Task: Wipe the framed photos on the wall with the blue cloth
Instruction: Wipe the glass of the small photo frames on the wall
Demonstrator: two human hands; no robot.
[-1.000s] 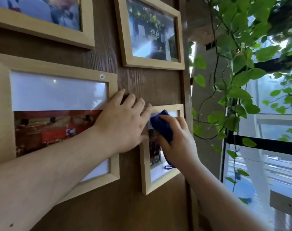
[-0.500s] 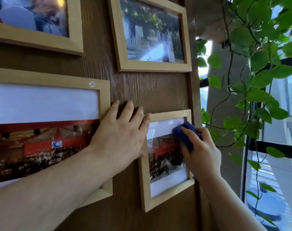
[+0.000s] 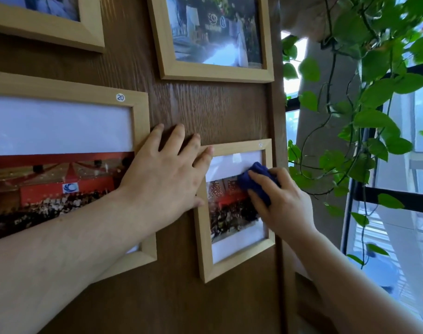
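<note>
Fingers of the right hand (image 3: 281, 201) grip one bunched blue cloth (image 3: 255, 182), pressed on the glass of the small frame (image 3: 203, 227). Spread flat, the left hand (image 3: 164, 179) rests on the wooden wall (image 3: 217, 112), little finger touching that frame. Four wooden-framed photos show; one leafy vine (image 3: 374, 92) hangs right.

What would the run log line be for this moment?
step: wiping small frame glass | right hand: presses blue cloth on glass | left hand: flat, bracing frame | other frames: untouched now
</note>
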